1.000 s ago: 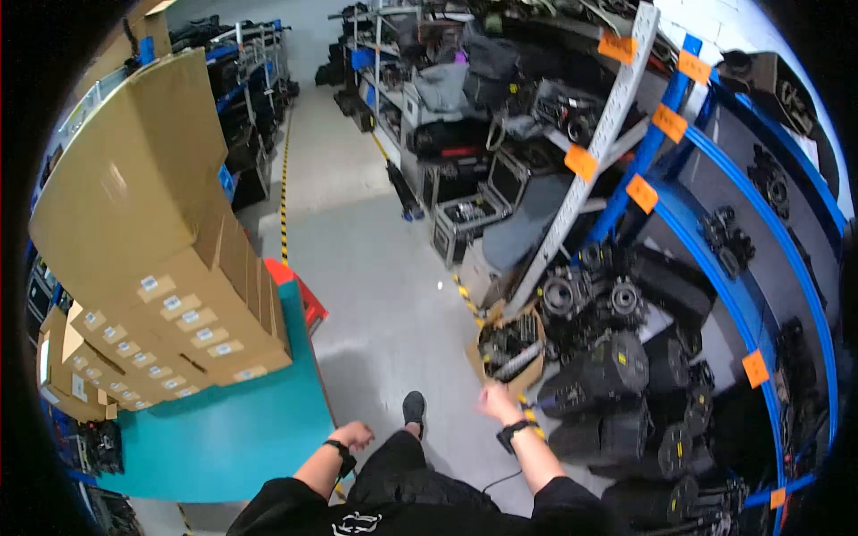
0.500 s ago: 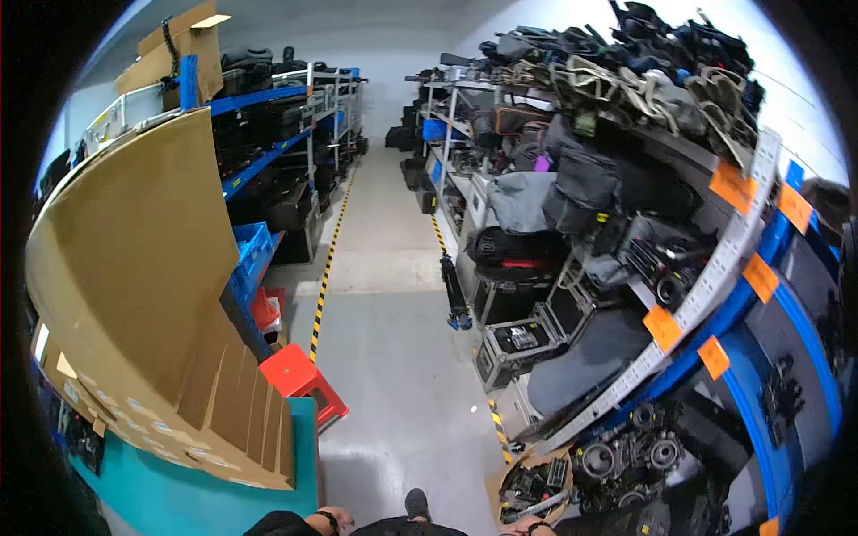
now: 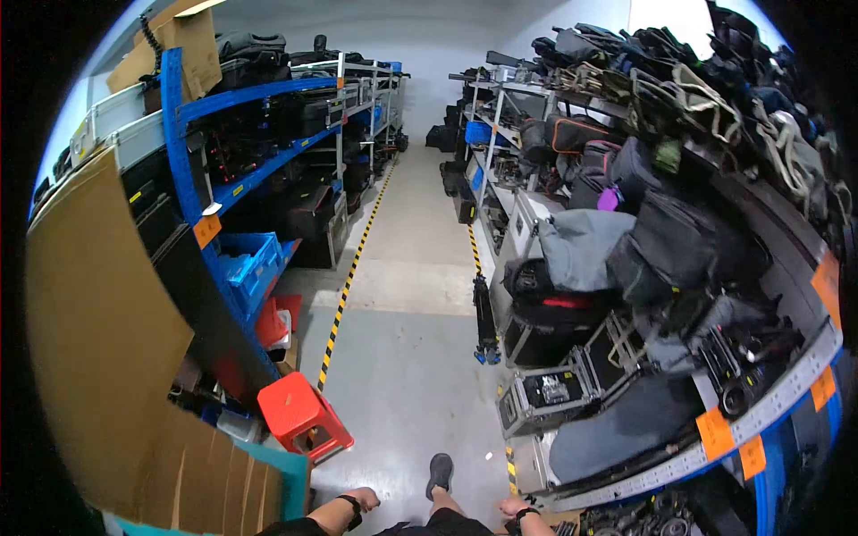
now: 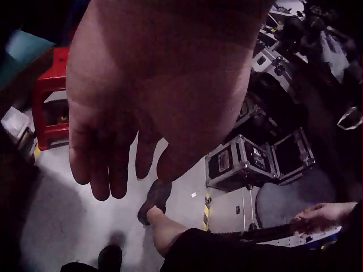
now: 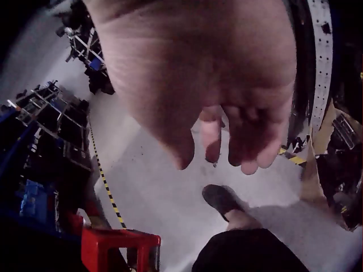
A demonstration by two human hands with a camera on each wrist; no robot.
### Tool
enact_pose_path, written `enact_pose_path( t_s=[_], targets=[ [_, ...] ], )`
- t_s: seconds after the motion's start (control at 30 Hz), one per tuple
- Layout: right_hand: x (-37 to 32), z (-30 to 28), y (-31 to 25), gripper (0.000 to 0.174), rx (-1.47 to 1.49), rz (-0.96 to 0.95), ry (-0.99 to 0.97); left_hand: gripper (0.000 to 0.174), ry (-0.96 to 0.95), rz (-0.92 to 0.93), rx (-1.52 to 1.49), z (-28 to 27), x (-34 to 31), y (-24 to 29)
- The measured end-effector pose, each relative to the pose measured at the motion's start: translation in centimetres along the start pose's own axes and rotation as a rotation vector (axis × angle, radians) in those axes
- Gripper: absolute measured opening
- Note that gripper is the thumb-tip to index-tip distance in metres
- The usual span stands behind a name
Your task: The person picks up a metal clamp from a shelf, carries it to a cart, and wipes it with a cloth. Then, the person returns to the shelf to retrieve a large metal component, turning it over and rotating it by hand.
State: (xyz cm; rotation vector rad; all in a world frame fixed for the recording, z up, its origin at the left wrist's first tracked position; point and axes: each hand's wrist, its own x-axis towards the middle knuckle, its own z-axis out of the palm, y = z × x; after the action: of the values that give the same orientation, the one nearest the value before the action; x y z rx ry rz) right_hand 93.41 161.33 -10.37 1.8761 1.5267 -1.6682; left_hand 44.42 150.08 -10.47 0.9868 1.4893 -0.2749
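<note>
At the bottom of the head view, the left hand (image 3: 364, 498) hangs beside the green table (image 3: 295, 473), holding nothing. The left wrist view shows that hand (image 4: 153, 90) from the palm side, its fingers loose and pointing down over the floor. The right hand (image 3: 514, 507) is low on the other side of the legs, near the front of the right shelf. In the right wrist view the same hand (image 5: 210, 85) has relaxed, slightly bent fingers with nothing between them.
A red stool (image 3: 299, 415) stands left of the aisle by a blue crate (image 3: 250, 268). Large cardboard boxes (image 3: 107, 339) fill the left. On the right are an open equipment case (image 3: 550, 393), a black tripod (image 3: 485, 322) and loaded shelves. Striped tape (image 3: 344, 304) edges the aisle.
The head view has tilted up and swung so the aisle and shelves show further. The boxes have slid left and down, the stool is nearer, and both hands remain low and empty.
</note>
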Motion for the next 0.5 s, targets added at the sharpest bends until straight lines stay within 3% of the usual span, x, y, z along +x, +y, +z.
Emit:
enact_pose_path(
  t_s=[0.03, 0.07, 0.13, 0.2, 0.23, 0.27, 0.33, 0.4, 0.43, 0.47, 0.5],
  targets=[
    [1.9, -1.5, -0.5, 0.045, -0.101, 0.011, -0.015, 0.030, -0.023, 0.106, 0.162, -2.1, 1.1, 0.3],
    [3.9, -3.3, -0.9, 0.045, -0.112, 0.007, -0.014, 0.029, -0.035, -0.044, 0.033, -3.6, 2.4, 0.7],
    [7.3, -7.2, -1.7, 0.042, 0.069, 0.198, -0.080, 0.030, 0.015, -0.131, -0.129, -7.0, 5.7, -0.1],
    [13.1, -10.4, -1.0, 0.038, 0.151, 0.269, 0.048, 0.034, 0.096, -0.214, 0.157, -11.4, 7.7, 1.4],
    [15.0, -12.8, -1.3, 0.037, -0.027, 0.170, 0.165, 0.031, 0.232, -0.414, 0.163, -12.7, 6.5, 4.8],
    [12.6, -15.5, -5.4, 0.038, -0.477, 0.194, 0.105, 0.029, 0.360, -0.625, 0.169, -14.3, 2.4, 9.4],
    [18.1, -20.5, -6.2, 0.041, -0.458, 0.226, 0.025, 0.032, 0.120, -0.096, -0.102, -20.4, 3.6, 5.3],
    [19.0, -24.3, -13.0, 0.034, -0.974, -0.140, -0.113, 0.031, 0.179, -0.117, -0.181, -24.2, 4.6, 6.5],
    [23.8, -25.1, -13.2, 0.029, -0.797, -0.120, -0.006, 0.031, 0.235, -0.112, -0.234, -26.0, 5.0, 8.1],
    [30.4, -26.2, -12.4, 0.030, -0.732, 0.189, -0.035, 0.031, 0.292, -0.105, -0.286, -27.7, 5.4, 9.5],
    [30.1, -26.7, -17.7, 0.031, -0.648, 0.171, 0.031, 0.031, 0.347, -0.100, -0.338, -29.0, 5.8, 10.2]
  ],
)
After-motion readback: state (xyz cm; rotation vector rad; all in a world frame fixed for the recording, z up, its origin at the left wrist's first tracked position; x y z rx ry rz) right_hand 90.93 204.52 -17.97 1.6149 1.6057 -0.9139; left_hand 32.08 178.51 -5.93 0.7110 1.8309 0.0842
